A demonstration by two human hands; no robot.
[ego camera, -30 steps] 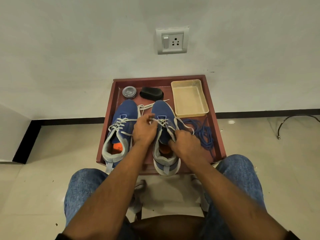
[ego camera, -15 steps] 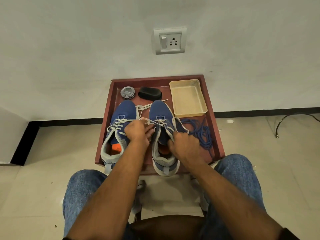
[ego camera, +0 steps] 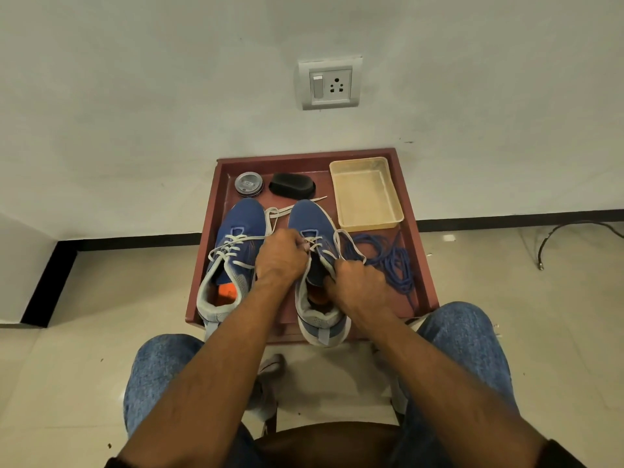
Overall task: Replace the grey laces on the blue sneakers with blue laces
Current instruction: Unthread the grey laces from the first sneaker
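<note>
Working the right sneaker [ego camera: 312, 228], both hands sit at its throat: the left hand [ego camera: 280, 260] has its grip pinched on the grey lace [ego camera: 315, 241] near the upper eyelets, and the right hand [ego camera: 359, 285] has its grip curled round a loop of the same lace at the shoe's outer edge. Left of the left hand lies the other sneaker [ego camera: 236, 231], grey-laced. Just right of the right hand the blue laces [ego camera: 393, 261] lie in a loose heap. Beyond both hands sit a beige tray [ego camera: 366, 194], a black brush [ego camera: 292, 185] and a round tin [ego camera: 249, 184]. All rest on a red-brown rimmed table [ego camera: 410, 211] against a pale wall with a socket [ego camera: 330, 83], over a tiled floor [ego camera: 540, 315]. The fingertips are hidden behind the knuckles, and the forearms cover the table's near edge.
</note>
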